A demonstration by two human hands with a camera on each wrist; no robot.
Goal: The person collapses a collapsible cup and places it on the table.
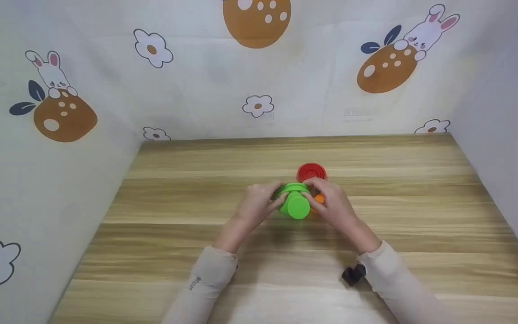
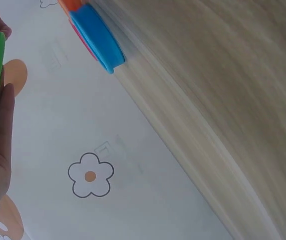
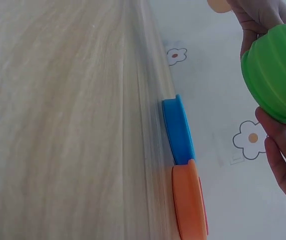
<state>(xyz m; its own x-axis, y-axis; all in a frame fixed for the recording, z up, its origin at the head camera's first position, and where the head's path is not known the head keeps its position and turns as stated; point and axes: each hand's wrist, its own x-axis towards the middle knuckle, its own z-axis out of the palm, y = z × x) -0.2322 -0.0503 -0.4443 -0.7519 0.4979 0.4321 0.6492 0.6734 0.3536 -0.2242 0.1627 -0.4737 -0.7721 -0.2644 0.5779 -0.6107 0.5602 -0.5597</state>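
Note:
A bright green ribbed, collapsible-looking cup [image 1: 298,207] is held between both hands above the table, its round end facing the head camera. My left hand [image 1: 255,203] grips its left side, with fingers at the rim and thumb nearer the round end. On the opposite side my right hand [image 1: 334,204] grips it in the same way. The right wrist view shows the green cup [image 3: 275,75] extended, with stepped ribs. Beyond the hands lies a flat red ringed piece [image 1: 311,171]. An orange piece [image 1: 319,199] is partly hidden behind my right hand.
A blue flattened round piece [image 3: 179,130] lies beside the orange one [image 3: 189,200] on the wood-grain table [image 1: 173,202]. White walls with printed rabbits and flowers [image 1: 258,106] stand behind and at both sides. A small black object [image 1: 353,274] is at my right cuff.

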